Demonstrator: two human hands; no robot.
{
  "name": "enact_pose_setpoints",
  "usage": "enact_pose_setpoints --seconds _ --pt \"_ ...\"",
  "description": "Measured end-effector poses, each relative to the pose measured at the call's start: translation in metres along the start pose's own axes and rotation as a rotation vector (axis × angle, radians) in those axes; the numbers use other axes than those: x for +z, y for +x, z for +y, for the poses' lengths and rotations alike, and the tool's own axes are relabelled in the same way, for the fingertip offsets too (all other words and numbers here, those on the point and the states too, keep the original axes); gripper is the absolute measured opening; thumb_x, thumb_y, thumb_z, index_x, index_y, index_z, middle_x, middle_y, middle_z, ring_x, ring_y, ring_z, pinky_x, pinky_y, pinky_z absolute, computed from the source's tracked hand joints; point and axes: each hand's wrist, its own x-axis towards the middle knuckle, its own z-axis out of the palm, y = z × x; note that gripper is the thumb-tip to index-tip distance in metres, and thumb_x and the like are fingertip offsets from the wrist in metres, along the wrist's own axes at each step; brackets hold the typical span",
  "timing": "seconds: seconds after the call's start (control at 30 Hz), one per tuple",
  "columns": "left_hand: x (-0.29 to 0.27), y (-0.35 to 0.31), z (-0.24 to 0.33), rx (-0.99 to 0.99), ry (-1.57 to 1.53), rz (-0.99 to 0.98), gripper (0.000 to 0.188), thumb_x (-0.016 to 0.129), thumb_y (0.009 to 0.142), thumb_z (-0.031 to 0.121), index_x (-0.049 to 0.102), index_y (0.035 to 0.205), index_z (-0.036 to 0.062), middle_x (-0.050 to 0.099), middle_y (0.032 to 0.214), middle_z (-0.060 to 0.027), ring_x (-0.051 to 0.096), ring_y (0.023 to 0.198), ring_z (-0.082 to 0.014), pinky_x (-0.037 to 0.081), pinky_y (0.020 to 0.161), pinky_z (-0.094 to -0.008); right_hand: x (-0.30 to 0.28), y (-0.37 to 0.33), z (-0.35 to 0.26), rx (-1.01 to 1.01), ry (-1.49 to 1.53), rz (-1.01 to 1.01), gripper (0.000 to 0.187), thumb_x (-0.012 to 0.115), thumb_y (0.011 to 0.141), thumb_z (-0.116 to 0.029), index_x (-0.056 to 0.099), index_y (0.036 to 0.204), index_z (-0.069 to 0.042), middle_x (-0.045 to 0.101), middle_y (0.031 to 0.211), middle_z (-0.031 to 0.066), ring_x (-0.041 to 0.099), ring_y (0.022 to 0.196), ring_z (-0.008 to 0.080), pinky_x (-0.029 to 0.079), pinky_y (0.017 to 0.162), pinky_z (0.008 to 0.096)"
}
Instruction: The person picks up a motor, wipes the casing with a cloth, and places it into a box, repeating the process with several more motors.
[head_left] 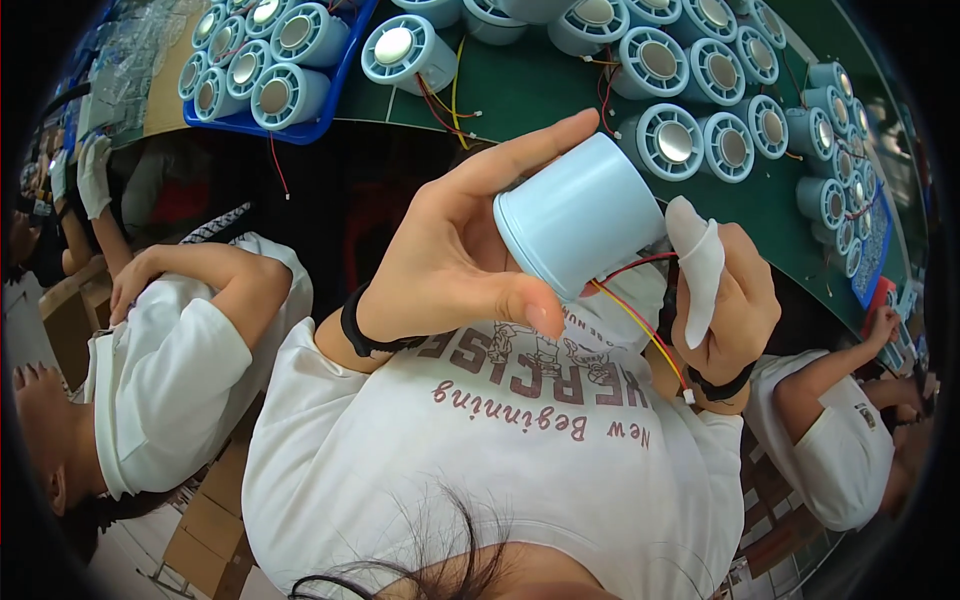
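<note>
A light blue plastic cylinder housing (580, 215) lies tilted in my left hand (440, 235), its smooth side facing up. The thumb and fingers of that hand are wrapped round it. From its lower end come thin red and yellow wires (640, 322), which hang down to a small white connector (688, 396). A separate red wire (640, 264) runs across to my right hand (738, 300). That hand is closed beside the housing, with white finger covers on it, and the red wire enters between its fingers. The wire's end is hidden there.
Many similar blue housings with round silver centres (668, 142) stand on the green table (560, 110). A blue tray (325, 115) at the upper left holds several more. People sit close on both sides, one in a white sleeve (170, 370) at left and another (830, 430) at right.
</note>
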Motion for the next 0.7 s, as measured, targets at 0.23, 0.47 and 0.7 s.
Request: enact_pose_setpoints --seconds 0.23,0.47,0.7 --pt "0.005 0.001 -0.007 -0.013 0.005 -0.015 0.111 0.091 0.054 0.033 0.035 0.143 -0.0034 0.047 0.132 -0.0103 0.052 0.118 -0.0186 0.042 0.098 -0.0321 -0.008 0.008 -0.002 -0.027 0.164 -0.114 0.040 0.069 0.055 0.000 0.069 0.095 -0.002 0.054 0.070 0.0070 0.051 0.052 0.0206 0.038 0.043 0.0287" --pt "0.006 0.002 -0.010 0.322 0.793 -0.011 0.112 0.094 0.052 0.029 0.034 0.141 -0.0035 0.050 0.129 -0.0192 0.058 0.112 -0.0228 0.048 0.094 -0.0341 -0.006 0.004 0.031 0.143 -0.279 0.296 0.040 0.069 0.057 -0.007 0.068 0.097 -0.004 0.050 0.068 0.0090 0.048 0.050 0.0212 0.035 0.040 0.0308" --pt "0.006 0.001 -0.031 0.714 0.893 0.242 0.086 0.093 0.053 0.010 0.043 0.123 -0.0005 0.048 0.115 -0.0143 0.060 0.104 -0.0225 0.055 0.085 -0.0304 0.005 -0.001 -0.005 -0.219 0.057 -0.105 0.042 0.067 0.057 -0.004 0.068 0.098 0.000 0.043 0.066 0.0060 0.043 0.048 0.0199 0.033 0.040 0.0307"
